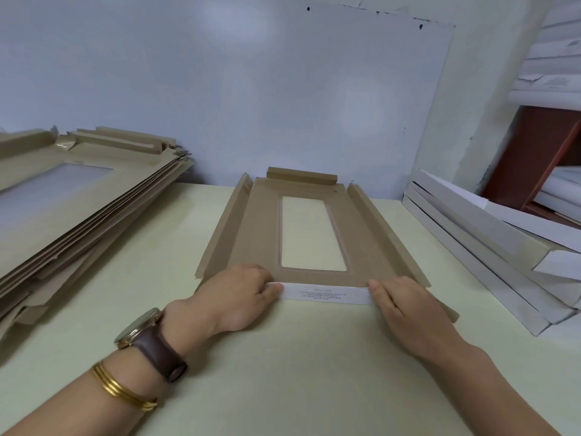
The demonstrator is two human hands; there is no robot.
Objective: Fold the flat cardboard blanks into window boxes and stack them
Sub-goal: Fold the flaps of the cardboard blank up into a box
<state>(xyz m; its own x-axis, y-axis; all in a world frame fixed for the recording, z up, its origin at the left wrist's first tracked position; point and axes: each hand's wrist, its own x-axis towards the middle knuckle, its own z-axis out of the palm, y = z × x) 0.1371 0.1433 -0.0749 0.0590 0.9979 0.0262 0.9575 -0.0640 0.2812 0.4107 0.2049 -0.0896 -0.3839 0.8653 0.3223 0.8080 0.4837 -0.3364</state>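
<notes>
Brown blank (261, 234) lies flat at centre of table (298, 372), inner side up w/ window cut-out in the middle. Its long side flaps are partly raised & the far flap is folded up by the wall. Near flap (325, 294) is turned up, white printed side facing the camera. L hand (239, 297) pinches the flap's left end, fingers curled over the top edge, thumb on the white face. R hand (405, 305) pinches the right end the same way. Stack of flat blanks (78, 221) sits at left, well apart from the blank; pile of white folded boxes (490, 256) at right. Watch (147, 338) & gold bangles (122, 388) on L wrist.
</notes>
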